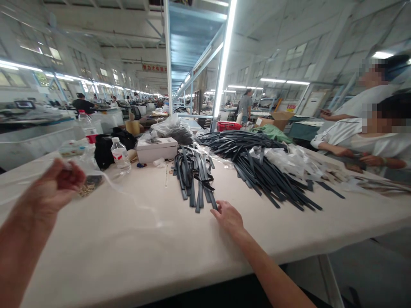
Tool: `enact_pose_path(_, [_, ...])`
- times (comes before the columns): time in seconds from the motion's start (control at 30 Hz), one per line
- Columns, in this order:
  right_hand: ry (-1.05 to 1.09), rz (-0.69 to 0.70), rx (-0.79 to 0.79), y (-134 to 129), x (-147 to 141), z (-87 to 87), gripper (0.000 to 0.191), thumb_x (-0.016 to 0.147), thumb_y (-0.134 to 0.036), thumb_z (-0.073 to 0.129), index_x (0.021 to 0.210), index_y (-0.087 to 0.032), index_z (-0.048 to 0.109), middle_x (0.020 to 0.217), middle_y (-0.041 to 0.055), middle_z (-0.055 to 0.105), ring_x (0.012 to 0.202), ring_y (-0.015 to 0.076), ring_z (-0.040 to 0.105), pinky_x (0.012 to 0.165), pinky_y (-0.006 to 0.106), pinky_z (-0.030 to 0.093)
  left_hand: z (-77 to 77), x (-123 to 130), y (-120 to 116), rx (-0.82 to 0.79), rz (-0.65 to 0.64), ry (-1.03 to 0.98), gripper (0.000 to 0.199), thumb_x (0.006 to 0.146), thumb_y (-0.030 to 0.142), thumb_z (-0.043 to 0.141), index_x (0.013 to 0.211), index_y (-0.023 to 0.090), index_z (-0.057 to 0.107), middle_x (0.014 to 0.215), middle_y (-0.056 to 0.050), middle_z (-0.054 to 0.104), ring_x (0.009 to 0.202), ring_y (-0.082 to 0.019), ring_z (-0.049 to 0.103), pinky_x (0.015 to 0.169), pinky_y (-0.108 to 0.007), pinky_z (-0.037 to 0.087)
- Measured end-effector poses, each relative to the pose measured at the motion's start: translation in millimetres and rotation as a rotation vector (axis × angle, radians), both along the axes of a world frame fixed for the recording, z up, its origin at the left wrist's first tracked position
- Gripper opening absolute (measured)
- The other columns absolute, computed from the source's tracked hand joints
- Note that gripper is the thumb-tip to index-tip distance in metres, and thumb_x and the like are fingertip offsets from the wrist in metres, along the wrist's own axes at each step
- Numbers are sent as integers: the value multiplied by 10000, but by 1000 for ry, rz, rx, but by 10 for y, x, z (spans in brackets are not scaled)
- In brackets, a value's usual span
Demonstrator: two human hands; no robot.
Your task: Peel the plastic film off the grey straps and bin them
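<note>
My right hand [228, 217] pinches the near end of a dark flat strap [213, 200] between thumb and fingers. That strap belongs to a small bundle of dark straps [192, 179] lying on the table in front of me. My left hand [64, 182] is raised over the left side of the table, blurred, its fingers curled together. A faint translucent band [112, 183] trails near it toward the tabletop; whether the fingers hold it is unclear. Just beyond the left hand lies a clear bag of small brass-coloured pieces [90, 185].
A larger heap of dark straps [272, 179] lies right of centre, partly under clear plastic [293, 162]. A white box [156, 149], a water bottle [120, 155] and a black bag [104, 150] stand at the back left. Two co-workers are at the table's right side.
</note>
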State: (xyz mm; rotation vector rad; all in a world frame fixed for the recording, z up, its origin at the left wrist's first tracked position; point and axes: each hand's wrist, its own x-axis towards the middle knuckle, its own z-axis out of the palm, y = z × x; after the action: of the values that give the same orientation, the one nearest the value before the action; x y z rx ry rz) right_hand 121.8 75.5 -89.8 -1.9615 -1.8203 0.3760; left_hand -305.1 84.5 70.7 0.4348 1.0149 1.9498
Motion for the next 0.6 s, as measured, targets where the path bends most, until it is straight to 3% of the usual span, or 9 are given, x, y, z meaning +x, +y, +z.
enact_pose_path(0.07, [-119, -27, -10, 88, -69, -33, 310, 868, -289, 603, 1137, -136, 626, 1103, 113, 679, 1017, 219, 635, 915, 354, 476, 171, -175, -13, 121, 92, 41, 391, 981, 137, 335, 596, 98, 394, 472, 144, 560, 477, 25, 537, 565, -135, 520])
enact_pose_path(0.17, [-264, -46, -66, 205, -164, -42, 186, 892, -257, 609, 1008, -118, 653, 1060, 97, 687, 972, 202, 650, 891, 391, 519, 96, -37, -167, 146, 56, -22, 381, 995, 199, 383, 627, 133, 458, 505, 147, 600, 483, -4, 568, 534, -148, 553])
enact_pose_path(0.23, [-333, -48, -110, 269, -212, -35, 164, 906, -266, 610, 946, -115, 662, 1013, 79, 699, 951, 190, 659, 882, 396, 537, -133, 264, -308, 79, -57, -92, 363, 1008, 246, 392, 695, 144, 545, 583, 130, 666, 523, -26, 610, 553, -159, 576])
enact_pose_path(0.3, [-382, -47, -142, 308, -245, -25, 165, 910, -267, 616, 934, -111, 663, 998, 72, 704, 951, 184, 664, 881, 391, 547, -438, 653, -464, -68, -205, -175, 382, 1022, 185, 325, 785, 129, 620, 640, 90, 695, 564, -34, 641, 603, -167, 585])
enact_pose_path(0.43, [-421, -53, -148, 240, -248, 52, 192, 917, -259, 602, 995, -91, 652, 1045, 98, 698, 973, 196, 664, 875, 394, 549, -1059, 1459, -845, -359, -407, -404, 184, 931, 72, 498, 838, 129, 645, 752, -19, 728, 558, -94, 672, 545, -217, 605])
enact_pose_path(0.53, [-380, -20, -107, -49, -210, 209, 172, 917, -204, 544, 992, -96, 653, 1021, 124, 713, 958, 219, 676, 848, 374, 528, -1437, 1982, -1185, -466, -530, -478, 108, 891, 129, 612, 786, 142, 634, 740, -25, 719, 564, -108, 672, 547, -231, 592])
enact_pose_path(0.6, [-332, 22, -85, -420, -170, 313, 194, 904, -181, 481, 963, -141, 661, 946, 106, 736, 911, 222, 693, 795, 335, 510, -1642, 2275, -1398, -476, -625, -474, 108, 805, 160, 736, 762, 158, 637, 784, -37, 731, 657, -133, 699, 595, -234, 588])
